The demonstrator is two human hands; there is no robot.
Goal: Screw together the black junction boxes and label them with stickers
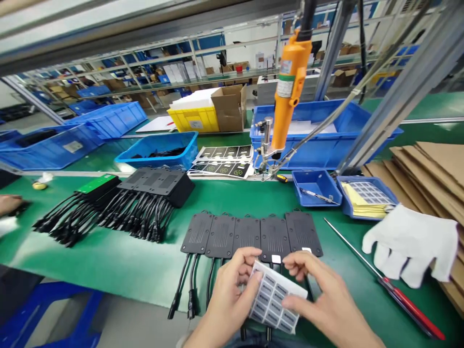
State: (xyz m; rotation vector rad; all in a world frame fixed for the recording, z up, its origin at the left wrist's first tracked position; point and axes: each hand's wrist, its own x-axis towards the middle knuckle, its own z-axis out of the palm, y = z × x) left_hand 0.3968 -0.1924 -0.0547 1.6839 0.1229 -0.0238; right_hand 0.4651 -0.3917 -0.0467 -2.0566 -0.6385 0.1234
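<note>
A row of several black modules (247, 236) with cables lies on the green bench, and small white labels show on the lower edges of the two at the right. In front of the row, my left hand (237, 290) grips the left side of a sticker sheet (270, 300) printed with grey labels, its thumb on top. My right hand (319, 295) is at the sheet's right side, thumb over the labels and fingers apart above the upper right corner. Whether its fingertips hold a label cannot be made out.
An orange electric screwdriver (289, 92) hangs above the bench. A red-handled screwdriver (391, 285) and white gloves (413, 241) lie at right. Stacked black modules (155, 183) sit left, blue bins (315, 188) behind. Another person's hand (10, 205) is at far left.
</note>
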